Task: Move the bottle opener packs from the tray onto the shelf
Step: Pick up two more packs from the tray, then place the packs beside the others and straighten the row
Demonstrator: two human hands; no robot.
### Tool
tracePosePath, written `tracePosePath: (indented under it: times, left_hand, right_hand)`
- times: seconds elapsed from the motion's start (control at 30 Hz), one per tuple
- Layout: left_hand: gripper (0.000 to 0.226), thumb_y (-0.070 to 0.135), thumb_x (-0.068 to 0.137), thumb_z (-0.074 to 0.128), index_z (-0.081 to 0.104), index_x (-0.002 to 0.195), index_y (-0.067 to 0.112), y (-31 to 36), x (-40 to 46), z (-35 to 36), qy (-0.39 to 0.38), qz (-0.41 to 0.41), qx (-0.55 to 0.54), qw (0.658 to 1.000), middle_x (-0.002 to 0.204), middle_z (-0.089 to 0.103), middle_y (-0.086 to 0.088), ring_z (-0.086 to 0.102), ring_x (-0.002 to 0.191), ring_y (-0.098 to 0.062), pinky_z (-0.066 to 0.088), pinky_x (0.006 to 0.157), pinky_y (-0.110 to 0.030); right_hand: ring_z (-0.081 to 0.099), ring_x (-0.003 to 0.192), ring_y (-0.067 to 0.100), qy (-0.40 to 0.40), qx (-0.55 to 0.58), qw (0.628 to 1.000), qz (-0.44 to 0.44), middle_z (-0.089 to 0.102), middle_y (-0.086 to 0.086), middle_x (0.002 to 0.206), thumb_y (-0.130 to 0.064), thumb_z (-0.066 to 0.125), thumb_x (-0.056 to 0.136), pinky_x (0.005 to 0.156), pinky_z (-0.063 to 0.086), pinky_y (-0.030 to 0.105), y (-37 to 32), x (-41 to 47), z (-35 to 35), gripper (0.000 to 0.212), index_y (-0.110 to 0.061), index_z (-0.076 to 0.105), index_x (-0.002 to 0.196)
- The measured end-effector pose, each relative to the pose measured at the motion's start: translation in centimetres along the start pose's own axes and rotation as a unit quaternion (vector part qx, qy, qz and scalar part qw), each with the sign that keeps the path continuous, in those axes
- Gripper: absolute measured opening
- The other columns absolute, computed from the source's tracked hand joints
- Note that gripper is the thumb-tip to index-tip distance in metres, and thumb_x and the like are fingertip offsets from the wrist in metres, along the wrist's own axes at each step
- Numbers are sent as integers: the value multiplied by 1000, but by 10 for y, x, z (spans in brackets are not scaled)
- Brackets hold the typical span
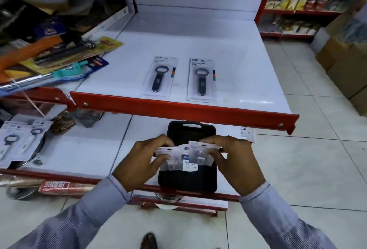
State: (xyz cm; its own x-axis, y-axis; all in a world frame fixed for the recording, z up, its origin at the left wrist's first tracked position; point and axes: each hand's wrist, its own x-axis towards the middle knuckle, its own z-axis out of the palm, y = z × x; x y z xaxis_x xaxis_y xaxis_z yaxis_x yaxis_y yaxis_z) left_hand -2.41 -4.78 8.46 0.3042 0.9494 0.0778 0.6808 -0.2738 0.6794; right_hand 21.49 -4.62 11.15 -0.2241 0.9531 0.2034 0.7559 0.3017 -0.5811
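Two bottle opener packs lie side by side on the white upper shelf [198,36]: one pack [158,76] on the left, the other pack [203,80] on the right, both near the red front lip. Below, a black tray [190,131] rests on the lower shelf. Over the tray, my left hand [145,161] grips a white pack [170,159], and my right hand [236,161] grips another white pack [200,151]. A label on the tray shows between the two packs.
Mixed packaged goods [59,56] pile up on the upper shelf's left side. More opener packs [19,141] sit on a pan at the lower left. Cardboard boxes [347,66] stand on the tiled floor at right. A red shelf unit with goods [307,0] is behind.
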Motion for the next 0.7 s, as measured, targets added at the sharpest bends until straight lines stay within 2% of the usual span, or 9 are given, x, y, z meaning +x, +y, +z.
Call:
tracePosePath:
  times: [0.07,0.17,0.23,0.33,0.43,0.5,0.57,0.63,0.7]
  left_hand:
    - [28,16,85,74,59,101,32,23,-3,-24,48,28,-18,998,93,68,28,66,87,4,53,71,-8]
    - [32,24,79,76,55,102,32,63,-1,-56,106,74,-71,989,101,70,24,71,85,0,54,66,-9]
    - [38,27,75,76,49,101,34,87,7,-73,129,84,-139,978,99,76,15,75,83,-10,60,68,-20]
    - [43,13,73,74,44,98,31,114,26,-90,143,79,-290,943,91,81,-2,75,81,-29,62,70,-40]
    - [41,3,77,72,44,99,23,131,59,-97,160,87,-339,923,85,82,-2,73,73,-20,59,60,-32]
    - [41,-3,81,72,47,105,21,139,90,-98,171,88,-339,921,88,81,-9,71,66,-14,54,53,-22]
    - [42,-6,82,72,51,110,18,139,129,-94,170,68,-331,926,96,77,-16,71,68,-10,54,54,-19]
    - [42,-5,79,76,57,109,17,134,168,-85,170,43,-305,936,98,73,-15,71,73,-14,57,62,-24]
    - [39,-1,73,82,63,100,20,127,198,-71,152,-1,-287,946,102,73,-15,71,82,-25,58,73,-33]
  right_hand:
    - [72,90,13,76,7,997,-35,77,-4,103,-12,78,79,79,62,31,-19,-1,-26,29,-24,73,106]
    - [70,87,-1,120,71,988,-67,74,-15,98,-14,78,79,75,59,16,-47,3,-66,30,-24,70,106]
    - [71,78,-2,137,136,979,-62,72,-21,89,-14,78,79,64,57,9,-61,12,-96,28,-23,67,103]
    - [73,68,9,176,239,954,-41,76,-7,78,-10,79,77,57,60,21,-66,33,-138,29,-19,63,99]
    - [69,64,10,207,329,921,-25,73,-8,63,-2,72,81,59,61,25,-52,61,-173,25,-15,62,100]
    - [70,66,7,218,403,889,-6,76,-10,68,1,66,86,59,61,25,-36,84,-196,22,-18,64,97]
    - [68,68,10,217,397,891,42,74,-6,74,0,63,89,65,59,30,-14,113,-208,20,-18,65,97]
    - [63,71,18,191,328,917,119,66,7,81,-3,63,89,72,58,35,13,141,-208,16,-6,66,105]
    - [63,61,16,147,283,928,193,64,11,79,-6,66,87,59,60,28,46,163,-195,20,-3,65,107]
